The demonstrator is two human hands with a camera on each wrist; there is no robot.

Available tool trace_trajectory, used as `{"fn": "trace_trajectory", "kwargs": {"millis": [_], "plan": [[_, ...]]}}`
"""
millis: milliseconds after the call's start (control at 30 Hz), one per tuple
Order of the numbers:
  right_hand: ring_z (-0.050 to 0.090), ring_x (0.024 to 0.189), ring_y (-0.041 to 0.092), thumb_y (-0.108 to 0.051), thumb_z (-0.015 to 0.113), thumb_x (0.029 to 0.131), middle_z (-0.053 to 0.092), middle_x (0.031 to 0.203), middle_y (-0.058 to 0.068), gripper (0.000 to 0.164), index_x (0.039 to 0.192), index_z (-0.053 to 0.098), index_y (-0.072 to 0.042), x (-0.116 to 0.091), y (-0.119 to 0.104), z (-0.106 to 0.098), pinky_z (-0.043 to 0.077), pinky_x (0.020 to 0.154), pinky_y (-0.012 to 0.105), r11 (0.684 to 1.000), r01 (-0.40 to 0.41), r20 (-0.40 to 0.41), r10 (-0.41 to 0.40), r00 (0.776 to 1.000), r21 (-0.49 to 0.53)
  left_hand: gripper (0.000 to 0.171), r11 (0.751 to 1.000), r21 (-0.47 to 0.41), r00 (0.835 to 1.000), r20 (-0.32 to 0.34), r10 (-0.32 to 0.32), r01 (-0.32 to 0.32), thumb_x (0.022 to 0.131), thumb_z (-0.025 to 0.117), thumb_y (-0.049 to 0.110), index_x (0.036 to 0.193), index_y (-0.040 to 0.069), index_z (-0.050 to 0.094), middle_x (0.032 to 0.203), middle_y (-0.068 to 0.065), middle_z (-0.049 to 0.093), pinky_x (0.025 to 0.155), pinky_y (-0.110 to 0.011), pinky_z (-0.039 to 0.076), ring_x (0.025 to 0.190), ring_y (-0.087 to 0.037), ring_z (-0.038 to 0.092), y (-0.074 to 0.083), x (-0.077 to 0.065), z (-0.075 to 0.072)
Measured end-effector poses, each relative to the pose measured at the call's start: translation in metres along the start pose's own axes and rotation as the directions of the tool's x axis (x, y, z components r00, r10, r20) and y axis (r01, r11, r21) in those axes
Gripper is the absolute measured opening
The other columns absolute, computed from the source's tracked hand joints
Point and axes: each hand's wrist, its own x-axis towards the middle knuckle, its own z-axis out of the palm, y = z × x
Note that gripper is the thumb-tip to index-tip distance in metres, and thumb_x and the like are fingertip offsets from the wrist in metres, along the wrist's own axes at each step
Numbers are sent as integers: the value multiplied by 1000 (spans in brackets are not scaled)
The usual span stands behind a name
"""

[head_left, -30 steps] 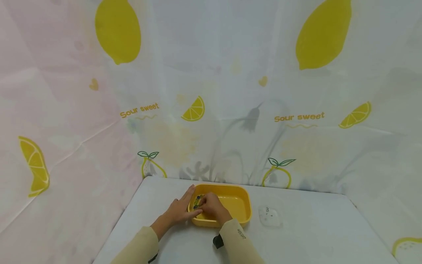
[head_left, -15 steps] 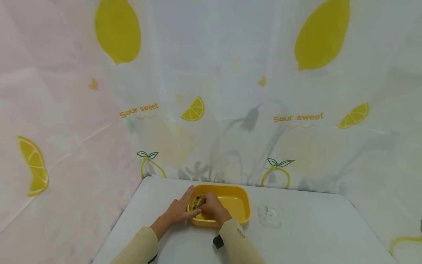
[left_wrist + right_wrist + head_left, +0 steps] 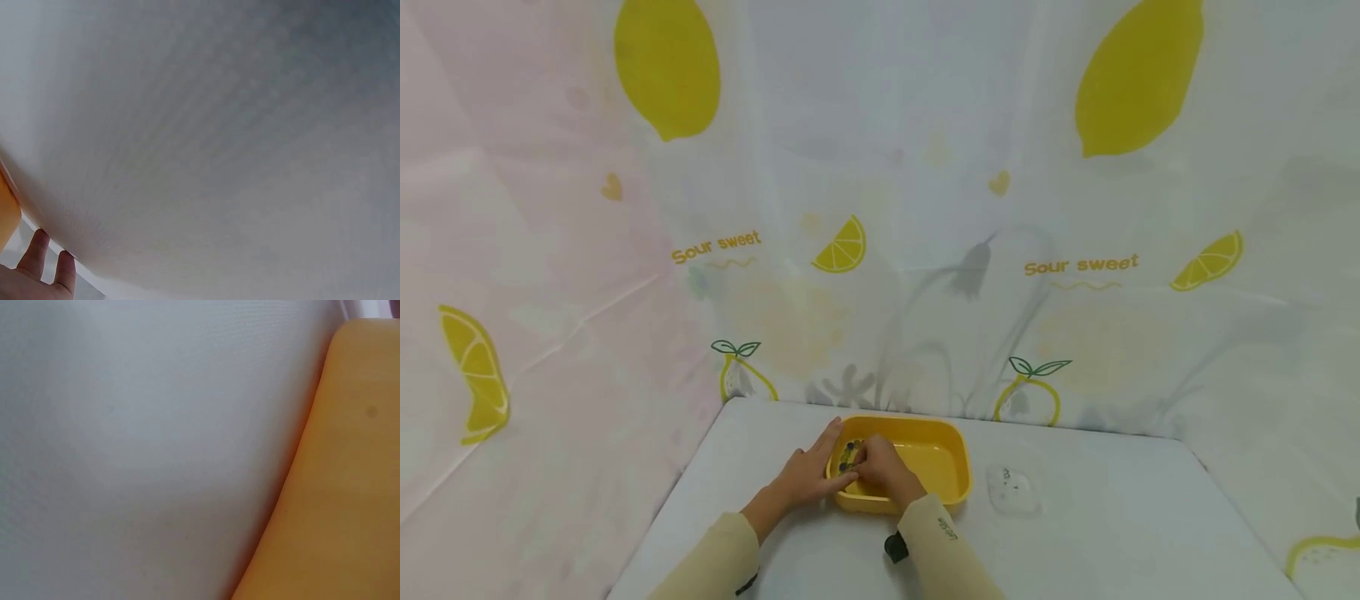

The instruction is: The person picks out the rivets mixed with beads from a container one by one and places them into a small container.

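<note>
A yellow rectangular tray (image 3: 928,500) stands on the white table, and small round marbles (image 3: 850,447), dark blue and yellow-green, lie in its left end. My left hand (image 3: 805,477) rests along the tray's left side, fingers straight and thumb reaching over the near left rim. In the left wrist view two fingertips of the left hand (image 3: 47,269) show beside the orange-looking tray wall. My right hand (image 3: 883,467) reaches down inside the tray with bent fingers, right beside the marbles. Its fingertips are hidden, so I cannot tell whether they hold a marble.
A small clear plastic piece (image 3: 1015,492) with dark marks lies on the table (image 3: 1112,533) to the right of the tray. Behind the table hangs a lemon-print cloth (image 3: 925,208). The tray's outer wall (image 3: 350,475) fills the right side of the right wrist view.
Both hands keep nearly the same places at the tray. The right fingers shift only slightly by the marbles; the whole head view drifts a little.
</note>
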Motion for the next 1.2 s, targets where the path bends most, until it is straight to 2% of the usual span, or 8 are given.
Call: {"fn": "trace_trajectory", "kwargs": {"millis": [233,567,767,933,1067,1200], "plan": [[46,49,9,-4,78,81,57,54,-3,20,62,72,-3,0,-1,-2,40,47,21,1000,-2,9,2,1000,-25,95,1000,-3,1000,6,-8,8,90,54,66,160,14,14,167,-7,15,103,-72,32,134,-37,49,-1,1,1],[37,47,11,-6,75,84,37,49,-5,37,53,54,-10,2,-3,-5,32,46,23,999,-16,13,17,1000,-39,93,1000,-22,1000,-3,-8,7,91,55,63,160,15,15,167,-6,16,103,-73,32,133,-37,49,0,3,-4],[37,47,10,-16,76,87,38,49,-5,42,53,51,-12,-2,-3,-6,32,46,22,998,-14,0,14,1000,-64,92,1000,-8,1000,10,14,-14,92,53,62,160,14,13,167,-7,14,102,-72,32,134,-37,48,0,3,-4],[44,53,10,-20,77,86,49,55,-5,34,59,60,-9,-4,-5,-8,38,51,21,990,45,-15,-48,999,-137,91,999,-21,1000,8,29,-29,93,54,59,160,13,14,167,-8,16,102,-73,31,133,-38,49,2,2,-7],[47,57,10,-18,77,86,54,60,-5,26,66,64,-8,-4,-6,-8,42,55,21,984,53,-9,-56,998,-170,91,999,-35,1000,10,25,-25,92,54,60,160,13,15,167,-7,16,103,-74,30,136,-37,47,2,1,-7],[46,56,11,-15,75,87,49,58,-4,26,66,61,-9,-4,-6,-6,39,54,22,981,43,15,-41,999,-190,91,999,-50,1000,16,13,-12,92,53,62,159,13,16,167,-8,16,103,-75,29,137,-37,46,-1,-3,-5]]}}
